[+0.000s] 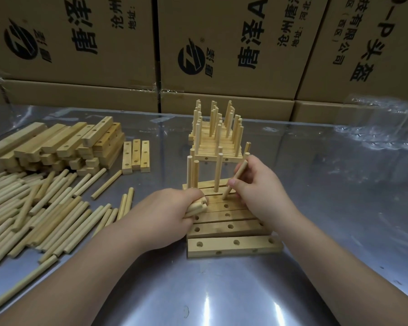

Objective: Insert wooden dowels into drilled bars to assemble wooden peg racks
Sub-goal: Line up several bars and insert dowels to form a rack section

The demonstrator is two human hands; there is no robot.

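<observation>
my right grip [257,191] pinches one dowel [241,168], tilted, its lower tip at a hole in the row of bars [231,228], ready to be stood up and pressed in. my left grip [172,208] is closed round a bundle of spare dowels [197,207], resting on the row to feed the right quickly. the bars lie side by side on the tabletop [222,297], holes up; finished racks [216,137] stand behind.
</observation>
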